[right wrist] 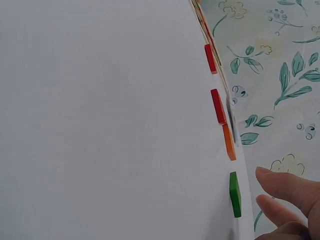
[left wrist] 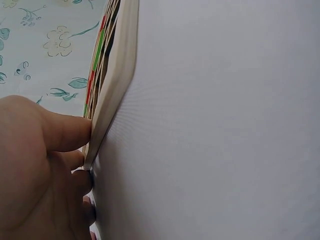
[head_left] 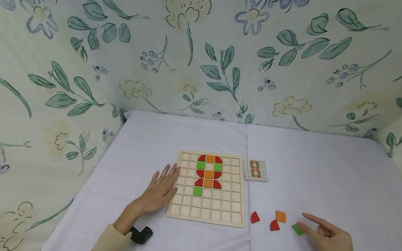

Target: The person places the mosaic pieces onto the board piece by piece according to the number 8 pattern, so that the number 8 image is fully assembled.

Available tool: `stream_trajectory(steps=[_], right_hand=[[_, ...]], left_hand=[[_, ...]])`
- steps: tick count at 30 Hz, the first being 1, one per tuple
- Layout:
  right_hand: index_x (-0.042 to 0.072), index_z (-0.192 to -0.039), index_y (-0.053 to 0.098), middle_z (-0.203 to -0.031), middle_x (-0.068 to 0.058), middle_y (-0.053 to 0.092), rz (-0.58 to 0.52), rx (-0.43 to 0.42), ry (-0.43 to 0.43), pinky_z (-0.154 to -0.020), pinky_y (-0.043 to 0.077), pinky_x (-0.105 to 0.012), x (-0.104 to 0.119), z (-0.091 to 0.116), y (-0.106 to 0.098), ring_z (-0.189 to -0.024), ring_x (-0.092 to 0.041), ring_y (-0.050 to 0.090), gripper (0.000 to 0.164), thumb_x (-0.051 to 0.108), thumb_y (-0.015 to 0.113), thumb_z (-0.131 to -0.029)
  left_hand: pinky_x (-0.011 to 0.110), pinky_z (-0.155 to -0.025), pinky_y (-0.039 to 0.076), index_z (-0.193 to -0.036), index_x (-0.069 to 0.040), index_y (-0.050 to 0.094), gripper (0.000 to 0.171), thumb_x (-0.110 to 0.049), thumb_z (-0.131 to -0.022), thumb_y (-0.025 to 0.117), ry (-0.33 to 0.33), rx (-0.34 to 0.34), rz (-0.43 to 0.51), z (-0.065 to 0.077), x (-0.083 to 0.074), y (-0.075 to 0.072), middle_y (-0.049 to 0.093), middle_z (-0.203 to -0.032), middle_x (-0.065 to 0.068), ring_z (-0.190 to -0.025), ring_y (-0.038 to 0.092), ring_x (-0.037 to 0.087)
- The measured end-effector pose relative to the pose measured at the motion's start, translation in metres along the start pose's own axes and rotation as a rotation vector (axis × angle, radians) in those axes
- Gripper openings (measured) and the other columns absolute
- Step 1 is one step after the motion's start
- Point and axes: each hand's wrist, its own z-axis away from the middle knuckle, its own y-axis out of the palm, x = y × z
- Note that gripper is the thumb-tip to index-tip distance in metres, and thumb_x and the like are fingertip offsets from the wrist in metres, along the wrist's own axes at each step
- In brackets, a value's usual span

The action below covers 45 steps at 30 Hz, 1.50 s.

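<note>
A wooden grid board (head_left: 184,211) lies on the white cloth, with red quarter-circle, orange square and green square pieces set in its upper middle cells. My left hand (head_left: 157,191) rests at the board's left edge, fingers extended; in the left wrist view the thumb (left wrist: 70,133) touches that edge. To the right of the board, my right hand (head_left: 333,243) hovers at a loose green square tile (head_left: 298,230), thumb and index finger apart. The right wrist view shows the green tile (right wrist: 235,195) lying on the cloth, with a gap to the fingertips.
Between board and right hand lie an orange square tile (head_left: 280,216), a red quarter-circle (head_left: 274,225) by its corner, and another red quarter-circle (head_left: 255,217). A small pattern card (head_left: 263,172) sits against the board's upper right. A black object (head_left: 143,235) is beside the left wrist.
</note>
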Motion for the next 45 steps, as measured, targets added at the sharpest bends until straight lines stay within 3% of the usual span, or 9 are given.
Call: stream_trajectory(steps=[3, 6, 11, 19, 27, 39, 45], right_hand=[[0.021, -0.133, 0.073, -0.064, 0.008, 0.035, 0.009, -0.001, 0.046, -0.058, 0.029, -0.031, -0.009, 0.0, 0.002, -0.064, -0.008, 0.03, 0.07, 0.063, 0.083, -0.078], [0.018, -0.133, 0.072, -0.063, 0.005, 0.039, 0.034, -0.029, 0.081, -0.056, 0.031, -0.031, -0.015, -0.001, 0.007, -0.061, -0.009, 0.034, 0.067, 0.055, 0.086, -0.079], [0.006, -0.134, 0.07, -0.061, 0.001, 0.041, 0.074, -0.062, 0.037, -0.049, 0.029, -0.033, -0.02, -0.002, 0.013, -0.056, -0.012, 0.035, 0.061, 0.039, 0.086, -0.085], [0.009, -0.135, 0.07, -0.062, 0.001, 0.039, 0.085, -0.066, 0.022, -0.054, 0.028, -0.035, -0.018, -0.004, 0.015, -0.059, -0.012, 0.034, 0.063, 0.041, 0.087, -0.083], [0.008, -0.13, 0.072, -0.061, 0.002, 0.039, 0.073, -0.074, 0.009, -0.053, 0.028, -0.034, -0.018, -0.003, 0.015, -0.057, -0.009, 0.033, 0.06, 0.039, 0.088, -0.082], [0.007, -0.128, 0.073, -0.059, 0.005, 0.033, 0.056, -0.07, -0.075, -0.05, 0.027, -0.033, -0.017, -0.001, 0.015, -0.055, -0.005, 0.029, 0.061, 0.043, 0.088, -0.081], [0.005, -0.127, 0.074, -0.059, 0.006, 0.032, 0.056, -0.065, -0.114, -0.048, 0.027, -0.032, -0.016, -0.001, 0.014, -0.055, -0.004, 0.027, 0.06, 0.043, 0.088, -0.082]], left_hand=[[0.066, -0.127, -0.001, -0.165, -0.003, 0.015, 0.063, -0.021, -0.111, 0.041, -0.005, 0.011, -0.015, 0.0, -0.003, -0.002, 0.009, -0.175, 0.015, -0.163, 0.0, 0.041], [0.064, -0.128, -0.001, -0.166, -0.004, 0.013, 0.063, -0.022, -0.112, 0.04, -0.018, 0.029, -0.04, 0.0, -0.004, -0.004, 0.007, -0.175, 0.013, -0.163, -0.002, 0.038], [0.064, -0.128, -0.001, -0.166, -0.004, 0.013, 0.063, -0.022, -0.112, 0.04, -0.02, 0.025, -0.033, 0.001, -0.003, -0.003, 0.007, -0.175, 0.013, -0.163, -0.001, 0.038], [0.068, -0.126, -0.003, -0.165, -0.001, 0.017, 0.062, -0.021, -0.111, 0.041, 0.021, -0.012, 0.035, 0.002, -0.002, -0.001, 0.011, -0.174, 0.019, -0.162, 0.0, 0.043], [0.063, -0.129, -0.002, -0.166, -0.005, 0.011, 0.063, -0.024, -0.112, 0.039, -0.028, 0.038, -0.03, 0.0, -0.004, -0.004, 0.004, -0.176, 0.012, -0.163, -0.003, 0.037], [0.067, -0.126, -0.005, -0.165, -0.003, 0.016, 0.063, -0.022, -0.111, 0.04, 0.028, -0.018, 0.058, 0.001, -0.001, -0.001, 0.01, -0.175, 0.017, -0.162, -0.001, 0.042], [0.061, -0.129, -0.006, -0.167, -0.01, 0.007, 0.063, -0.027, -0.113, 0.036, -0.027, 0.044, 0.005, -0.002, 0.002, -0.001, 0.001, -0.176, 0.007, -0.164, -0.007, 0.034]])
